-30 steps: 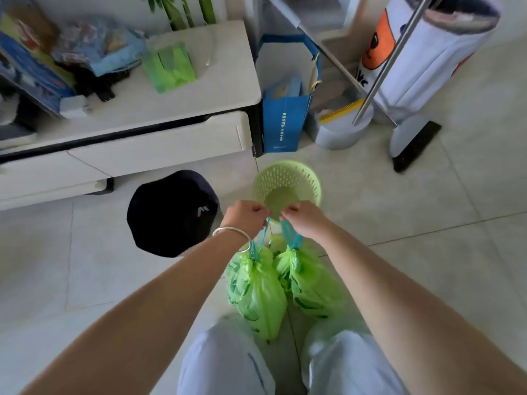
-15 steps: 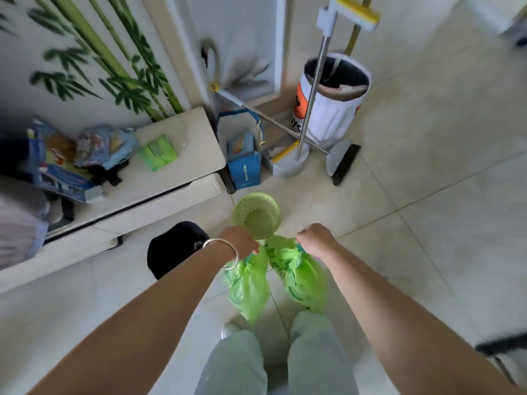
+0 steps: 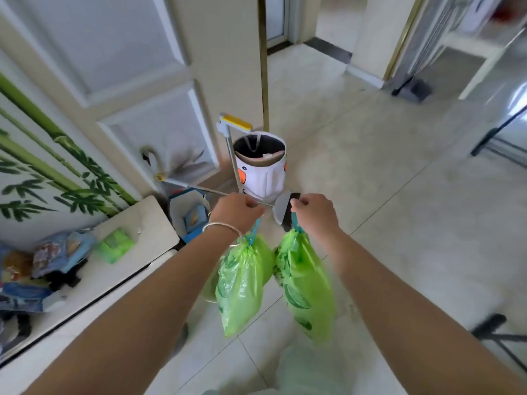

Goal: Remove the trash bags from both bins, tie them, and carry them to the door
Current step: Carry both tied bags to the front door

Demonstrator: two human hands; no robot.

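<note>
The left hand [image 3: 238, 210] is closed into a fist around the blue drawstring of one green trash bag [image 3: 242, 283], and the right hand [image 3: 313, 212] is closed the same way around the drawstring of the second green trash bag [image 3: 306, 286]. Both bags hang straight below the fists, cinched at the neck, clear of the tiled floor [image 3: 385, 195] and just beside each other, perhaps brushing near the top. The step in hand looks like the carry to the door.

To do it well, keep each drawstring seated deep in the curl of the fingers rather than at the tips, so the thin cord cannot slide out as the bags swing. Holding the fists slightly apart and level should stop the bags knocking together. Just beyond the hands stand a white fabric bin with an orange print [image 3: 263, 166] and a long-handled dustpan [image 3: 282, 208]; the bags below the grip should pass to one side of these, since thin film could snag on a hard edge.
</note>
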